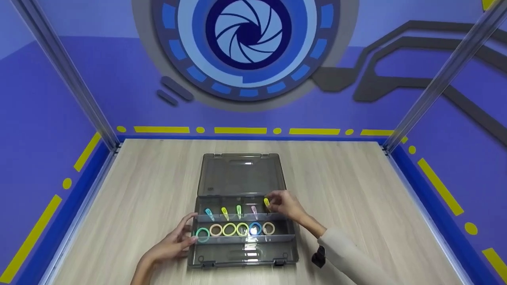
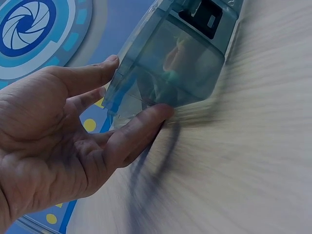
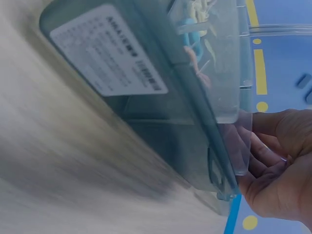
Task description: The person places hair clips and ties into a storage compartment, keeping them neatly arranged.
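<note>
An open dark translucent storage box (image 1: 241,255) sits on the table, its lid (image 1: 241,174) tipped back behind it. In the back compartment a blue snap hair clip (image 1: 210,214), a yellow one (image 1: 225,213), a green one (image 1: 239,211) and a pink one (image 1: 254,212) stand in a row. At the right end of that row, my right hand (image 1: 287,204) pinches another yellow hair clip (image 1: 266,202). My left hand (image 1: 174,239) touches the box's left side with its fingertips and thumb. Several coloured hair ties, among them a blue one (image 1: 255,224), line the middle compartment.
The wood-grain table (image 1: 340,178) extends around the box on all sides. Blue-purple panels (image 1: 91,79) with metal corner posts (image 1: 431,87) enclose it at the back and both sides. A printed label (image 3: 107,53) is on the box's outer wall.
</note>
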Demonstrator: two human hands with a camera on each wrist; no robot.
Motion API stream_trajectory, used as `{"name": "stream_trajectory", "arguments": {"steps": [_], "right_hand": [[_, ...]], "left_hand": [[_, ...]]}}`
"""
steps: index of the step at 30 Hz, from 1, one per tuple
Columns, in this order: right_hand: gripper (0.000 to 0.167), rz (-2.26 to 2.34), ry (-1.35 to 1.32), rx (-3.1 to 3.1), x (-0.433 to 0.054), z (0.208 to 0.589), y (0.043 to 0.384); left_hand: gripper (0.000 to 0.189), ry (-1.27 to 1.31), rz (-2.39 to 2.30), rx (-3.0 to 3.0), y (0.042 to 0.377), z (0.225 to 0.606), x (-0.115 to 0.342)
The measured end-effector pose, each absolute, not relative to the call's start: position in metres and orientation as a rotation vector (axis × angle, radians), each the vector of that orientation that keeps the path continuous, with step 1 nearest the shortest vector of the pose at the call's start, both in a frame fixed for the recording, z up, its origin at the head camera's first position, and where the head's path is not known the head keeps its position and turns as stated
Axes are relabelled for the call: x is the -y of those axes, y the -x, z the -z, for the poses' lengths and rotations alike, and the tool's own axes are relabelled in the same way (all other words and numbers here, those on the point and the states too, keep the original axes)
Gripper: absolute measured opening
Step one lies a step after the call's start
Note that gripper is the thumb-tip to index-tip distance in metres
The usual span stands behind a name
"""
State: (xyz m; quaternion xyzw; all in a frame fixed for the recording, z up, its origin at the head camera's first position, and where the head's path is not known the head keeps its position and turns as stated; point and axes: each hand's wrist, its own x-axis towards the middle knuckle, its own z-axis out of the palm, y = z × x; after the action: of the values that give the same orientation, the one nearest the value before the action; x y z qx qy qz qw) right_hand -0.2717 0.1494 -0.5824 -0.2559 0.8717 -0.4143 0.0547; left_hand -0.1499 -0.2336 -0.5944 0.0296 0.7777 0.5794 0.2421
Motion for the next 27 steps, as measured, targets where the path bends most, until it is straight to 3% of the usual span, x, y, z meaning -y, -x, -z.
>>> {"name": "stream_trajectory", "arguments": {"steps": [27], "right_hand": [[0.019, 0.762, 0.803, -2.869, -0.1393, 0.5805, 0.2771]], "left_hand": [[0.082, -0.046, -1.593, -2.112, 0.1469, 0.5895, 0.2317]]}}
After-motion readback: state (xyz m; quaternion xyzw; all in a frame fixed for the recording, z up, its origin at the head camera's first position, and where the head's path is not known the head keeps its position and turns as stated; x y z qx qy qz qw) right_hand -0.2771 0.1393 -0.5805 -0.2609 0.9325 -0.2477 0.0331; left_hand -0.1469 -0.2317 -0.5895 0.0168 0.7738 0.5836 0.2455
